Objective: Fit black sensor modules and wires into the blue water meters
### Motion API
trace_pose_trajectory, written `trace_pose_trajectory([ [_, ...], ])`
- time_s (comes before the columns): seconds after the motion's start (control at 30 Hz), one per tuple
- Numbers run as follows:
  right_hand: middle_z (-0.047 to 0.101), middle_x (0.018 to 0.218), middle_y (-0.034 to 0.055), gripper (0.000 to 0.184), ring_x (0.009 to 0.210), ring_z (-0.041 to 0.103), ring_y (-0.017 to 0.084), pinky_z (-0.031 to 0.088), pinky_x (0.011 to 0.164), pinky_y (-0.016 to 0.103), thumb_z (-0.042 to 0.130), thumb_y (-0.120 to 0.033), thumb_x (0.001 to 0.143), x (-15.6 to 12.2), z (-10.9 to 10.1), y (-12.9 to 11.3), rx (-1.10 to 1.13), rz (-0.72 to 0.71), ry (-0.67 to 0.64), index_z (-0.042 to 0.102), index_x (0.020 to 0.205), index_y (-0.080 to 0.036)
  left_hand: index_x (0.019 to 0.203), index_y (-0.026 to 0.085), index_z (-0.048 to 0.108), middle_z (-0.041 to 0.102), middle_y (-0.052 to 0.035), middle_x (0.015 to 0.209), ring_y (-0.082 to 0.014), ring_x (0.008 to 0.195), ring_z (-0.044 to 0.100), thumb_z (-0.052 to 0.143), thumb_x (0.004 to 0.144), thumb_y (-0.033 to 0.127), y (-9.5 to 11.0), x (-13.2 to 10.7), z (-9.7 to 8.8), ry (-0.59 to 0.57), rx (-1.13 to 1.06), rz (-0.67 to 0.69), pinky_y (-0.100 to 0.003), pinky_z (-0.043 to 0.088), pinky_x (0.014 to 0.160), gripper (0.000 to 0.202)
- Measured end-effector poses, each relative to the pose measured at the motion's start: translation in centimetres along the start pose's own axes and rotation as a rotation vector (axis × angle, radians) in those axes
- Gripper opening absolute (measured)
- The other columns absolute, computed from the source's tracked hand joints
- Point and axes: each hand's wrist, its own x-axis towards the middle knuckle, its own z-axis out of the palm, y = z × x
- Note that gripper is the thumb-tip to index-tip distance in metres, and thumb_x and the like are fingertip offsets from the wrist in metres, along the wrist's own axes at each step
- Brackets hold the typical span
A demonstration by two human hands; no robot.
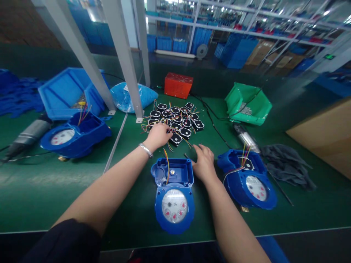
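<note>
My left hand [159, 136] reaches over a cluster of small black square motor-like units [185, 132] with coloured wires. Its fingers bend down among them, and the fingertips are partly hidden, so I cannot tell whether they hold one. In front of me lies a blue water meter [174, 223] with a white dial and an uncovered compartment, a few coloured wires rising from it. Beside that compartment's right corner is my right hand [204, 161], open, fingers apart and curved. Its thumb is close to the meter's edge; contact is unclear.
More blue meters stand left [82, 142] and right [238, 182]. Power screwdrivers [31, 135] lie at both sides. Behind are a blue bin [59, 98], blue bag [146, 95], red box [178, 86] and green bin [260, 106]. Metal posts [123, 54] rise left; a dark cloth [285, 162] lies right.
</note>
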Motion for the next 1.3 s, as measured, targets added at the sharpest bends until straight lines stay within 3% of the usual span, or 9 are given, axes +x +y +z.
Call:
trace_pose_trajectory([
  [0.13, 0.046, 0.120, 0.0110, 0.044, 0.115, 0.038, 0.026, 0.027, 0.103, 0.046, 0.060, -0.024, 0.073, 0.0, 0.2, 0.1, 0.110, -0.063, 0.114, 0.055, 0.115, -0.013, 0.058, 0.015, 0.057, 0.053, -0.0029, 0.060, -0.0180, 0.064, 0.050, 0.054, 0.071, 0.022, 0.1, -0.9, 0.4, -0.020, -0.099, -0.085, -0.033, 0.039, 0.069, 0.015],
  [0.37, 0.052, 0.110, 0.0098, 0.033, 0.107, 0.044, 0.021, 0.035, 0.099, 0.038, 0.053, -0.020, 0.077, -0.5, -0.2, -0.5, 0.280, -0.075, 0.146, 0.058, 0.109, -0.011, 0.076, 0.015, 0.049, 0.052, 0.0023, 0.058, -0.0106, 0.048, 0.047, 0.045, 0.077, 0.028, 0.1, -5.1, -0.4, -0.105, -0.403, -0.281, -0.023, 0.037, 0.050, 0.014],
  [0.47, 0.053, 0.108, 0.0090, 0.031, 0.105, 0.046, 0.021, 0.038, 0.097, 0.038, 0.052, -0.019, 0.077, -0.7, -0.1, -0.6, 0.339, -0.100, 0.151, 0.059, 0.107, -0.012, 0.085, 0.013, 0.051, 0.048, 0.0052, 0.057, -0.0074, 0.041, 0.037, 0.055, 0.069, 0.028, -0.4, -5.3, -0.4, -0.099, -0.431, -0.357, -0.022, 0.029, 0.043, 0.022],
  [0.57, 0.054, 0.105, 0.0078, 0.029, 0.103, 0.049, 0.020, 0.040, 0.094, 0.038, 0.052, -0.020, 0.076, -0.8, 0.0, -0.5, 0.419, -0.107, 0.189, 0.060, 0.103, -0.014, 0.081, 0.012, 0.057, 0.044, 0.0065, 0.053, -0.0071, 0.045, 0.036, 0.069, 0.056, 0.024, -1.0, -4.9, -0.6, -0.071, -0.397, -0.376, -0.021, 0.025, 0.045, 0.030],
  [0.67, 0.056, 0.103, 0.0072, 0.027, 0.099, 0.051, 0.019, 0.042, 0.092, 0.037, 0.051, -0.023, 0.077, -0.8, -0.2, -0.4, 0.485, -0.100, 0.215, 0.061, 0.101, -0.015, 0.086, 0.011, 0.058, 0.038, 0.0091, 0.047, -0.0070, 0.043, 0.033, 0.072, 0.051, 0.022, -1.3, -4.6, -0.6, -0.051, -0.371, -0.394, -0.021, 0.020, 0.044, 0.039],
  [0.8, 0.056, 0.101, 0.0070, 0.027, 0.097, 0.052, 0.019, 0.043, 0.090, 0.037, 0.051, -0.024, 0.077, -0.8, -0.5, -0.4, 0.517, -0.088, 0.204, 0.061, 0.099, -0.015, 0.091, 0.010, 0.061, 0.037, 0.0094, 0.045, -0.0063, 0.041, 0.030, 0.068, 0.055, 0.023, -1.1, -4.8, -0.1, -0.110, -0.412, -0.390, -0.021, 0.019, 0.043, 0.039],
  [0.97, 0.056, 0.102, 0.0068, 0.026, 0.098, 0.052, 0.019, 0.043, 0.090, 0.036, 0.050, -0.025, 0.077, -1.1, -0.5, -0.5, 0.525, -0.090, 0.166, 0.061, 0.099, -0.016, 0.081, 0.009, 0.065, 0.054, 0.0024, 0.059, -0.0078, 0.050, 0.041, 0.063, 0.058, 0.024, -1.0, -5.4, 0.3, -0.137, -0.449, -0.352, -0.021, 0.031, 0.049, 0.027],
  [1.1, 0.057, 0.100, 0.0067, 0.025, 0.096, 0.053, 0.018, 0.043, 0.089, 0.035, 0.049, -0.026, 0.078, -1.1, -0.5, -0.7, 0.539, -0.112, 0.169, 0.061, 0.098, -0.016, 0.079, 0.010, 0.065, 0.054, 0.0018, 0.058, -0.0097, 0.051, 0.045, 0.066, 0.056, 0.028, -1.7, -5.9, -0.1, -0.197, -0.439, -0.293, -0.022, 0.034, 0.049, 0.030],
  [1.3, 0.057, 0.099, 0.0062, 0.025, 0.095, 0.054, 0.018, 0.044, 0.087, 0.034, 0.049, -0.026, 0.078, -1.1, -0.5, -0.7, 0.554, -0.106, 0.144, 0.060, 0.098, -0.017, 0.060, 0.013, 0.062, 0.056, -0.0012, 0.068, -0.0135, 0.063, 0.052, 0.069, 0.057, 0.024, -2.6, -6.4, -0.4, -0.184, -0.326, -0.153, -0.025, 0.040, 0.060, 0.012],
])
